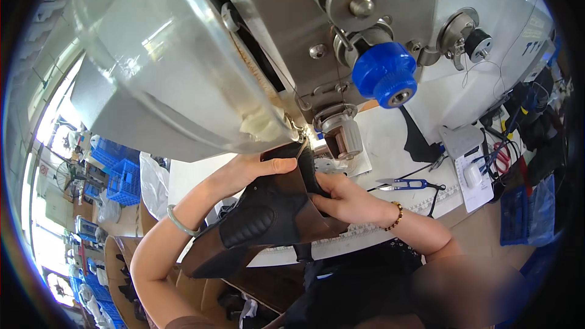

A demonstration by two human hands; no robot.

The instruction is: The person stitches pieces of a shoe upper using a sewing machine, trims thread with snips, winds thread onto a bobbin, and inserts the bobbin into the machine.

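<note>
Dark leather shoe upper (268, 216) with brown lining and a quilted padded panel, held up against the metal sewing machine (341, 134) above the white tabletop (390, 140). Left hand (256, 167) closed over its top edge, right hand (341, 198) gripping its right side. Blue-handled thread snips (405, 184) lying just beside

Both bare forearms rise from the lower edge and meet at the black and brown shoe upper (268, 213). The left hand (253, 167) lies along its upper left edge, thumb stretched flat across the top. The right hand (344, 198) grips its right side, fingers curled inward, wrist bent.
</note>
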